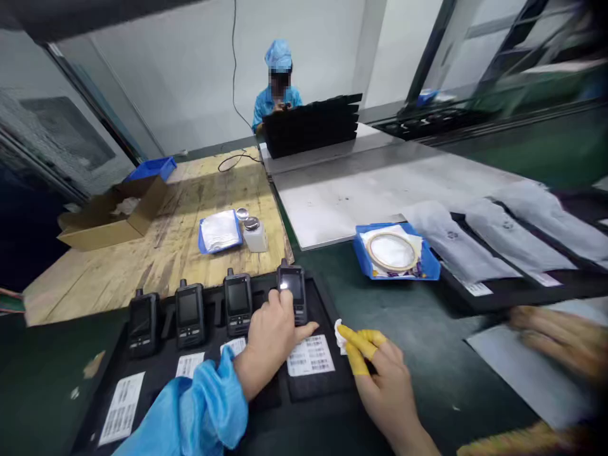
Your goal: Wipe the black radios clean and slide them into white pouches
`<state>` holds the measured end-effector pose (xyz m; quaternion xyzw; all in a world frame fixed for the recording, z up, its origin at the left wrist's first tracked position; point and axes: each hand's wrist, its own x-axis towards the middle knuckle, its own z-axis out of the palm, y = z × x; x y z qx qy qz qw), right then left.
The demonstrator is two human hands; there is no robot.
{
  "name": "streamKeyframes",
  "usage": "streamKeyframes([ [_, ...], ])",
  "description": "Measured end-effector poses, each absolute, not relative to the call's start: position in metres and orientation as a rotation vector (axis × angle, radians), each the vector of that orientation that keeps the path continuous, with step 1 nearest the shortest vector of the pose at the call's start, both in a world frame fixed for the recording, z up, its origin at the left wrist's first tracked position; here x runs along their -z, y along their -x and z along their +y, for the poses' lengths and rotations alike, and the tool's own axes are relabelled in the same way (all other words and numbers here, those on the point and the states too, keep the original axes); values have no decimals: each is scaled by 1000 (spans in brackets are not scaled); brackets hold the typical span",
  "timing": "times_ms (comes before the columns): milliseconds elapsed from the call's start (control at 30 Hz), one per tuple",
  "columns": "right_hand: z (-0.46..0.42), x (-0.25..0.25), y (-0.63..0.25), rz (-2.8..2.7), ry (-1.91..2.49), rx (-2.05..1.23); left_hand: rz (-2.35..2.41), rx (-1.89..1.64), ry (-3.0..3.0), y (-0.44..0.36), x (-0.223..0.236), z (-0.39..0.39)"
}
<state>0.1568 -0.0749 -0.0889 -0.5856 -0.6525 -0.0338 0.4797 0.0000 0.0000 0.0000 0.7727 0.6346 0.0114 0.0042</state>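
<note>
My left hand (273, 329) reaches over a black tray (209, 405) and its fingers curl round the rightmost of several small black handsets (292, 288) standing in a row. My right hand (375, 373), with yellow finger cots on two fingers, pinches a small white wipe (340, 335) just right of the tray. White barcode labels (311, 356) lie in front of each handset.
A blue tray with a tape roll (394, 252) sits ahead right, beside bagged items (475, 244) on black trays. Another person's blurred hand (560, 339) rests on a sheet at right. On the wooden bench sit a white bottle (254, 233), folded wipes (219, 231), a cardboard box (111, 212). A person in blue works at the far end.
</note>
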Motion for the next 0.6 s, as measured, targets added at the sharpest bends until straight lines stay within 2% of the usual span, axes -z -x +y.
streamKeyframes([
  [233,-75,91,-156,-1563,1443,-5,2044,-149,-2265,7,-14,7],
  [600,-78,87,-158,-1542,1423,-59,2024,13,-2385,-13,0,11],
])
